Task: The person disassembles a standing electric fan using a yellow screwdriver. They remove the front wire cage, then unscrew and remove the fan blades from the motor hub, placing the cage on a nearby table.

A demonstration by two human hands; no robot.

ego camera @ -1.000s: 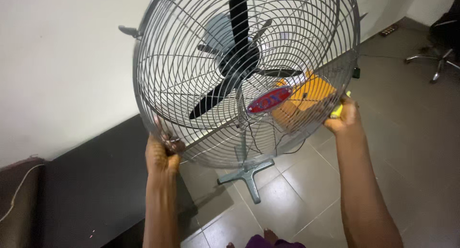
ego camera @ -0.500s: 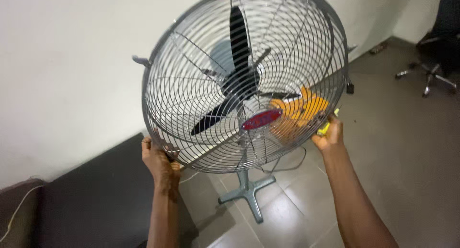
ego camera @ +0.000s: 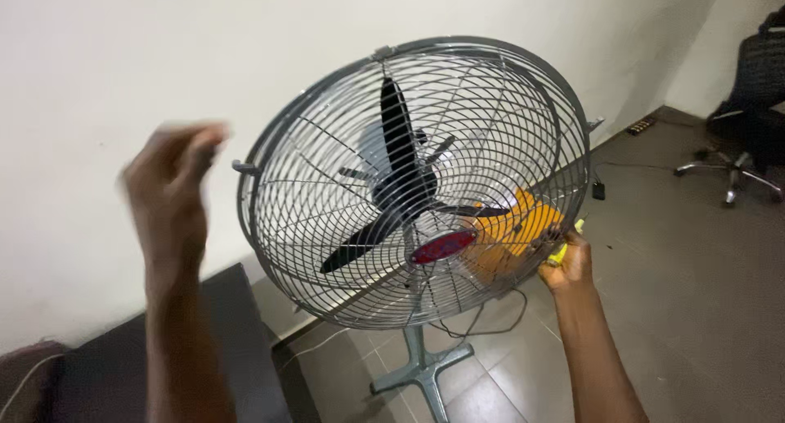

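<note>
The left hand [ego camera: 176,182] has let go of the fan [ego camera: 417,182] guard and hangs blurred beside it, fingers seemingly loose; the right hand [ego camera: 568,264] still grips the lower rim, steadying the floor-standing fan alone.

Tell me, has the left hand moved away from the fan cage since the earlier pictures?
Yes. The left hand has left the lower rim of the fan cage and is now raised, blurred, to its left.

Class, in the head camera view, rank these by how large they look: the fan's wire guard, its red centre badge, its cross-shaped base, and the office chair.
1. Wire guard, by far the largest.
2. Cross-shaped base and office chair: they look alike in size; both are cut off by the frame and the chair is farther away, so I leave them unranked.
3. Red centre badge, the smallest.
</note>
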